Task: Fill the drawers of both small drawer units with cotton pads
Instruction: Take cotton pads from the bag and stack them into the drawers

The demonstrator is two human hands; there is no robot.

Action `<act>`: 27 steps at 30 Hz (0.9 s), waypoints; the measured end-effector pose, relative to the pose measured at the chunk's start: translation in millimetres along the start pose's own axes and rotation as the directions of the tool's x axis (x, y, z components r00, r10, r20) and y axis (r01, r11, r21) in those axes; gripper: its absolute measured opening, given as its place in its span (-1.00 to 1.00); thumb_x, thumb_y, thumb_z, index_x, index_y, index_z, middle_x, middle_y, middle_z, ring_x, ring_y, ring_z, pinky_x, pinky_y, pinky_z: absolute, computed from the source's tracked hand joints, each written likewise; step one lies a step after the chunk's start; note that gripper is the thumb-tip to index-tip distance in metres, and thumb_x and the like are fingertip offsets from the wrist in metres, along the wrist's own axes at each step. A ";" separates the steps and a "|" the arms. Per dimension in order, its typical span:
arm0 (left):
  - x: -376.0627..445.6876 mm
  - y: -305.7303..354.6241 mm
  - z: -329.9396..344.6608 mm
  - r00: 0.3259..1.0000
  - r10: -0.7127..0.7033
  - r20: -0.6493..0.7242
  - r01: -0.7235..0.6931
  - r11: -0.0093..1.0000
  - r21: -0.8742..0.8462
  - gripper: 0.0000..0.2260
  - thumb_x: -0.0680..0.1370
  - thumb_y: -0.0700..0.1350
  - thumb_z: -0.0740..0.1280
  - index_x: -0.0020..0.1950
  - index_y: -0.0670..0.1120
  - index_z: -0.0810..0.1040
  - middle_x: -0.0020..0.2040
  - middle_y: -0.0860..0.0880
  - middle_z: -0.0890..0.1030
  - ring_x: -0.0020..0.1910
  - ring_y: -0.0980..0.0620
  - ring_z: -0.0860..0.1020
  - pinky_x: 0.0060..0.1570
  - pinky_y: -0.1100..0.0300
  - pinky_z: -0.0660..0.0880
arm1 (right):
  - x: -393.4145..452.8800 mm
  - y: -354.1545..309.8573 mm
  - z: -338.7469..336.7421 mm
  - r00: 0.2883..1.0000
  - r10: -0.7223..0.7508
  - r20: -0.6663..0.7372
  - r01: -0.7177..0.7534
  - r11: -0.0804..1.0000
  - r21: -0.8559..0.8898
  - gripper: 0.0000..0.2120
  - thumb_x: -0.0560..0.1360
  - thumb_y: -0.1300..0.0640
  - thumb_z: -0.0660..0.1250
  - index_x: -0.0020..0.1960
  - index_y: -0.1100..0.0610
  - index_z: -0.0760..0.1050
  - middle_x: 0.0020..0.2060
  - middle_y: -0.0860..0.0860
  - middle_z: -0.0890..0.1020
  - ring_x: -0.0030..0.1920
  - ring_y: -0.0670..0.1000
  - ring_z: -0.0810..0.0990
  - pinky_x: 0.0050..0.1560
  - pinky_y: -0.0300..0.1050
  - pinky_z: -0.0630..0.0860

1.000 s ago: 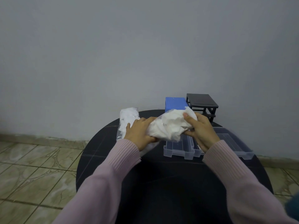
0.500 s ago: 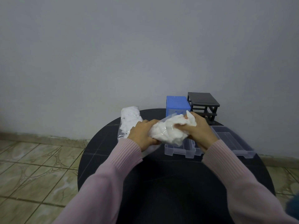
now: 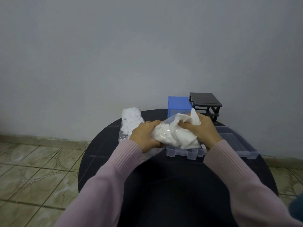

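Pink sleeves (image 3: pixel 105 181) reached up from the bottom of the frame over a round black table (image 3: pixel 172 185). At centre frame both hands held a clear plastic bag of cotton pads (image 3: pixel 175 136). The left hand (image 3: pixel 144 136) had its fingers curled round the bag's left end, and the right hand (image 3: pixel 205 131) gripped its upper right end, fingers closed into the crumpled plastic. Just below the bag, touching or nearly touching it, a clear drawer (image 3: pixel 185 153) lay on the table, and a second clear drawer (image 3: pixel 237 145) lay beside it toward the right of the frame; what they contained could not be told. Left of the hands a second bag of cotton pads (image 3: pixel 131 120) lay on the table. Farther back, above the right hand, a blue drawer unit (image 3: pixel 178 104) stood beside a black drawer frame (image 3: pixel 206 102) with open slots. Behind them rose a grey wall (image 3: pixel 131 46), and tiled floor (image 3: pixel 32 169) filled the lower left.
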State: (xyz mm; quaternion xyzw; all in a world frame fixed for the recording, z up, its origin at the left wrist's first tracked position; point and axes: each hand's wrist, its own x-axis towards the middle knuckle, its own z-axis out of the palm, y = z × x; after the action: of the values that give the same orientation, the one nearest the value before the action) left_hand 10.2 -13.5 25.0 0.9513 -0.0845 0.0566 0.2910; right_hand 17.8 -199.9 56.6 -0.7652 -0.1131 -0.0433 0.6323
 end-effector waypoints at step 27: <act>-17.8 45.6 7.9 0.980 -0.156 -0.121 0.137 0.979 -0.153 -0.46 0.24 0.30 0.40 0.03 0.00 0.41 -0.08 0.06 0.58 -0.04 0.01 0.55 0.16 -0.09 0.44 | 4.0 7.4 12.9 0.997 0.067 0.028 -0.071 0.986 0.153 -0.91 0.50 0.20 0.32 -0.02 0.06 0.48 -0.06 0.04 0.60 0.00 0.06 0.59 0.01 0.00 0.56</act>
State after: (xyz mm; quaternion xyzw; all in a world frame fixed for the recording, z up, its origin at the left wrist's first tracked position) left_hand -15.6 -52.9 40.5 0.9256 0.0015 0.0917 0.3672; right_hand 22.5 -188.1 47.8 -0.7180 -0.0967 -0.0039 0.6893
